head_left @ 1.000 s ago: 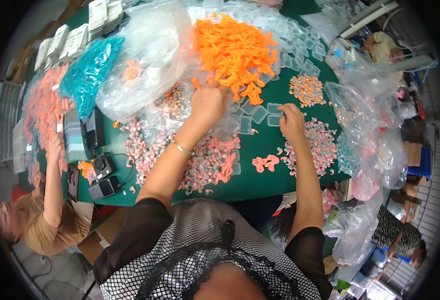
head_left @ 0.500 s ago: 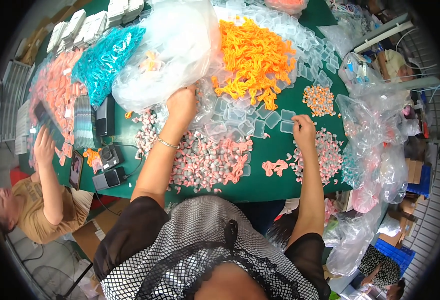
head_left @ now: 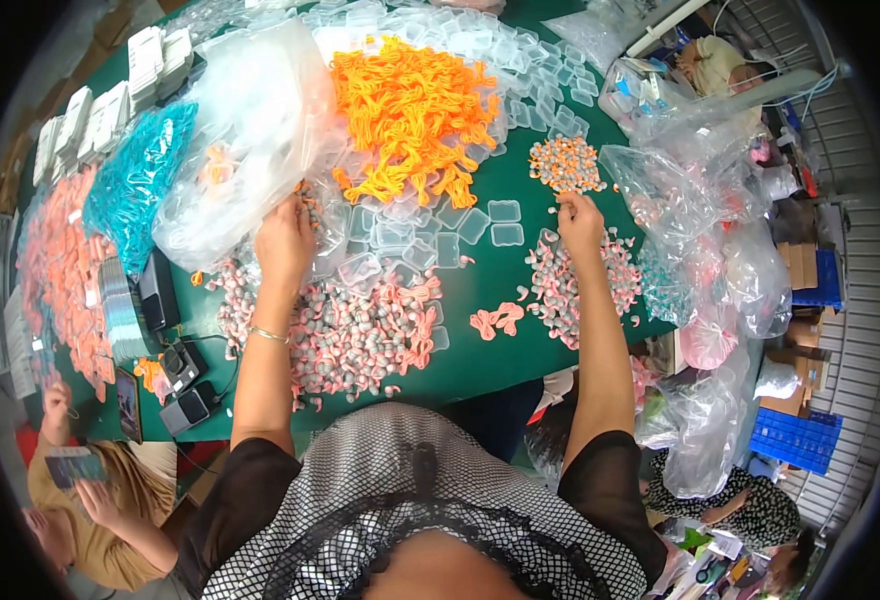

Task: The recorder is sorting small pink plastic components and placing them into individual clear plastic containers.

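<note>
My left hand [head_left: 286, 242] is at the lower edge of a large clear plastic bag [head_left: 250, 110], its fingers curled and partly hidden beside small orange-and-grey pieces [head_left: 310, 205]. My right hand [head_left: 581, 224] has its fingertips pinched together at the near edge of a heap of orange-and-grey pieces [head_left: 565, 165]; what they hold is too small to make out. Under my right wrist lies a pile of pink-and-grey pieces [head_left: 557, 290]. A bigger pink-and-grey pile [head_left: 345, 340] spreads beside my left forearm. Clear plastic boxes [head_left: 506, 211] lie between my hands.
Bundled orange cords [head_left: 410, 110] are heaped at the far middle. A teal bag [head_left: 150, 185], white stacks [head_left: 145, 65], and black devices [head_left: 190, 405] stand left. Pink cord bundles [head_left: 497, 320] lie near the front. Crumpled plastic bags [head_left: 750, 270] crowd the right. A co-worker [head_left: 110, 500] sits at left.
The whole view has shifted, so the table appears farther left. My right hand has moved from beside the clear boxes to the orange-and-grey heap. My left hand stays at the bag.
</note>
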Demonstrator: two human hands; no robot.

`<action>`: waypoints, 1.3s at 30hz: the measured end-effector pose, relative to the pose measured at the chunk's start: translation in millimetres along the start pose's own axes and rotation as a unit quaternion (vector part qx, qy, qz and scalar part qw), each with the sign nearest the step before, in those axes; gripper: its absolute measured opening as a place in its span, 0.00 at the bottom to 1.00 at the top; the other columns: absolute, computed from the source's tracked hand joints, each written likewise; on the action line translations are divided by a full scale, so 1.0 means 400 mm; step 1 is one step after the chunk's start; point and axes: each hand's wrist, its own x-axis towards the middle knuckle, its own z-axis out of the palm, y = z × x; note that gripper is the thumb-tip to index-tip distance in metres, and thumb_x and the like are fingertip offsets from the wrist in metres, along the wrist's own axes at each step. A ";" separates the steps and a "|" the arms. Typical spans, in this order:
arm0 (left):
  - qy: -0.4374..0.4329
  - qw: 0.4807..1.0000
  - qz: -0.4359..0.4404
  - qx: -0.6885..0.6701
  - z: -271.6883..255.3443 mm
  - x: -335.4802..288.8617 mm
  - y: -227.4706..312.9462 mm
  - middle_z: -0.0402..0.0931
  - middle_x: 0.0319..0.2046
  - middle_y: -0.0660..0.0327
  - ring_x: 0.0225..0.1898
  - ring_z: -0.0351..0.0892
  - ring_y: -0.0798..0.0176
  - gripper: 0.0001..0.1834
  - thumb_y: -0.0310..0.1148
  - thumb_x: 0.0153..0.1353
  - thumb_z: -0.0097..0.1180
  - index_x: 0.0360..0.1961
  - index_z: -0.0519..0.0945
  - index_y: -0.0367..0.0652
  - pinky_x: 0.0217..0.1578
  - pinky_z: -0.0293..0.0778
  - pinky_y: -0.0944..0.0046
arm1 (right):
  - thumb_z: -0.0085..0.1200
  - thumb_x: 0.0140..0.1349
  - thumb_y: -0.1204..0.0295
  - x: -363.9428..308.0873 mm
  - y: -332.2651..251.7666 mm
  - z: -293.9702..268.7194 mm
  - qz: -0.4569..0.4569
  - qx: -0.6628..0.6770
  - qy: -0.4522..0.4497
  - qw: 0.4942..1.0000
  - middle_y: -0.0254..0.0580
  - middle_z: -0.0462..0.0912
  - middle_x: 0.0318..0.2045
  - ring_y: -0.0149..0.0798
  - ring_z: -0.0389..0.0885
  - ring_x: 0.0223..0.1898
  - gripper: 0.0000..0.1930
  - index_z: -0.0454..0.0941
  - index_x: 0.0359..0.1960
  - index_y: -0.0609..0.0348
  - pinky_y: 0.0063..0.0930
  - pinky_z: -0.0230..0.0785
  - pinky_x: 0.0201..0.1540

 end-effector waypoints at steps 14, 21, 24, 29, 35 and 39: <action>-0.075 0.888 -0.137 -0.432 -0.049 -0.017 0.036 0.78 0.26 0.65 0.27 0.75 0.73 0.05 0.22 0.57 0.57 0.35 0.77 0.36 0.29 0.71 0.73 | 0.63 0.49 0.65 0.088 0.001 0.116 0.071 -0.252 -0.019 0.965 0.35 0.81 0.33 0.40 0.79 0.39 0.08 0.81 0.32 0.48 0.43 0.63 0.39; -0.164 0.762 -0.168 -0.604 -0.021 -0.047 0.129 0.78 0.28 0.66 0.30 0.76 0.75 0.04 0.19 0.57 0.56 0.34 0.77 0.37 0.33 0.73 0.75 | 0.60 0.50 0.68 0.085 0.008 0.115 0.066 -0.283 -0.013 0.957 0.35 0.81 0.32 0.40 0.80 0.37 0.06 0.80 0.30 0.49 0.42 0.62 0.38; -0.157 0.723 -0.180 -0.648 0.006 -0.063 0.219 0.78 0.29 0.66 0.30 0.77 0.74 0.05 0.19 0.57 0.56 0.35 0.78 0.37 0.35 0.74 0.75 | 0.59 0.51 0.69 0.060 -0.002 0.107 0.052 -0.269 -0.017 0.962 0.35 0.81 0.32 0.41 0.80 0.37 0.05 0.80 0.30 0.49 0.41 0.63 0.38; -0.252 0.720 -0.146 -0.631 0.094 -0.085 0.319 0.79 0.30 0.64 0.31 0.78 0.73 0.06 0.19 0.57 0.56 0.37 0.78 0.37 0.33 0.74 0.74 | 0.58 0.52 0.70 0.066 -0.017 0.110 0.041 -0.251 -0.018 0.967 0.36 0.81 0.32 0.42 0.80 0.37 0.04 0.79 0.31 0.49 0.42 0.63 0.38; -0.289 0.759 -0.109 -0.573 0.197 -0.112 0.404 0.79 0.28 0.65 0.29 0.78 0.74 0.04 0.22 0.57 0.58 0.34 0.79 0.36 0.32 0.74 0.72 | 0.58 0.53 0.71 0.054 0.001 0.129 0.083 -0.220 0.017 0.972 0.37 0.81 0.33 0.43 0.80 0.37 0.05 0.79 0.32 0.49 0.41 0.64 0.41; -0.232 0.844 -0.005 -0.484 0.256 -0.117 0.441 0.80 0.27 0.61 0.26 0.79 0.70 0.05 0.21 0.54 0.60 0.33 0.80 0.36 0.29 0.74 0.70 | 0.59 0.51 0.73 0.034 -0.007 0.118 0.068 -0.179 0.009 0.981 0.36 0.81 0.34 0.42 0.79 0.39 0.07 0.80 0.33 0.49 0.41 0.63 0.42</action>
